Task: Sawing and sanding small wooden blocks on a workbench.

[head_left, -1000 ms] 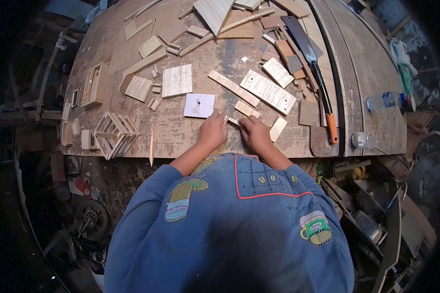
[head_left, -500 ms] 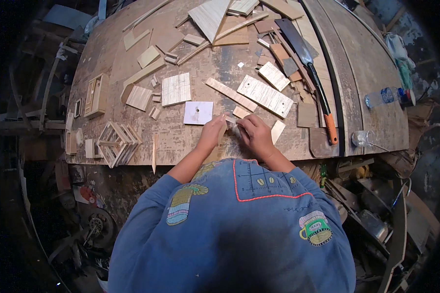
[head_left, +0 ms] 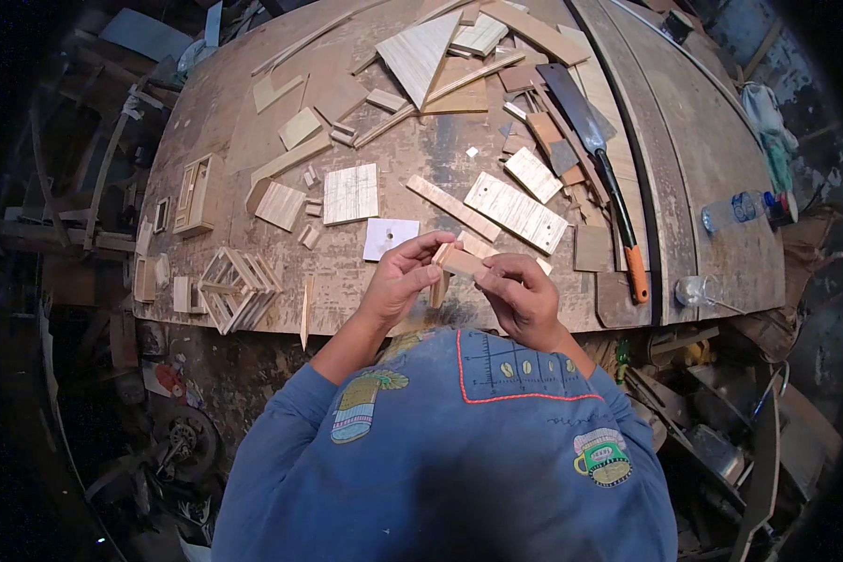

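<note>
Near the table's front edge, my left hand [head_left: 405, 278] pinches one end of a small wooden piece [head_left: 461, 263]. My right hand [head_left: 523, 293] grips its other end between thumb and fingers. A short wooden part angles down from it by the left fingertips; whether the two are joined I cannot tell. Just beyond my left hand lies a pale square plate [head_left: 390, 239] with a hole. Past my right hand are a light board [head_left: 515, 212] with holes and a narrow wooden strip [head_left: 453, 208].
A large machete [head_left: 601, 155] with an orange-ended handle lies to the right, near a plastic bottle [head_left: 738, 212] and a clear cup [head_left: 693, 290]. Small wooden frames [head_left: 239, 288] stand at the left. Wood offcuts [head_left: 421, 56] crowd the far side of the worn table [head_left: 347, 290].
Both hands have lifted the small wooden piece toward me and turned it, so more of it shows. My right hand has shifted outward. The whole view has shifted slightly.
</note>
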Available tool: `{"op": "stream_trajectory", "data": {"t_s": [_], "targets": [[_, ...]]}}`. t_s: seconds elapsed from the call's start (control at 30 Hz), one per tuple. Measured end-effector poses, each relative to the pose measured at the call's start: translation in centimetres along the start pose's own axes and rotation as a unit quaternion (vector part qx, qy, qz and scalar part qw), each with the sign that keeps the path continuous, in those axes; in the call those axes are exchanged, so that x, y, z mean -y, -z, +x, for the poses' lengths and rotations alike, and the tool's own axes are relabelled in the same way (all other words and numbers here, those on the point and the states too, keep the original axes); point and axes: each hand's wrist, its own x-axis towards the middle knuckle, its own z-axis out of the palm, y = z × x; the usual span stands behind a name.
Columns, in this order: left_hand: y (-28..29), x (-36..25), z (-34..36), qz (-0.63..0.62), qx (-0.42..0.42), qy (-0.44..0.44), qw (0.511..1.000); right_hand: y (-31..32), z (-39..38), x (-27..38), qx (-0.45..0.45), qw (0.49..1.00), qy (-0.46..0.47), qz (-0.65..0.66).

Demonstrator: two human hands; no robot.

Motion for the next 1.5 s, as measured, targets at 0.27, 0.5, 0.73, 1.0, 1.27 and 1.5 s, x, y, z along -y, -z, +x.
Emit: {"op": "stream_trajectory", "data": {"t_s": [0.27,0.5,0.73,1.0,1.27,1.5], "targets": [[-0.2,-1.5,-0.2,0.019,0.025,-0.002,0.999,0.8,1.2,1.3,0.003,0.999,0.046,0.007],[0.0,-1.1,0.0,0.008,0.011,0.015,1.000,0.3,0.9,1.0,0.001,1.000,0.014,0.011],[0.5,-1.0,0.2,0.007,0.027,0.015,0.999,-0.1,0.7,0.3,-0.005,1.000,0.017,0.014],[1.0,-0.1,0.6,-0.021,0.010,0.041,0.999,-0.3,0.7,0.0,-0.011,1.000,-0.020,0.021],[2.4,2.3,1.9,-0.030,-0.023,0.097,0.995,-1.3,0.9,-2.8,0.016,0.991,-0.129,0.010],[4.1,5.9,1.8,-0.037,-0.102,0.193,0.975,-3.9,-1.9,-7.4,0.052,0.951,-0.296,0.064]]}}
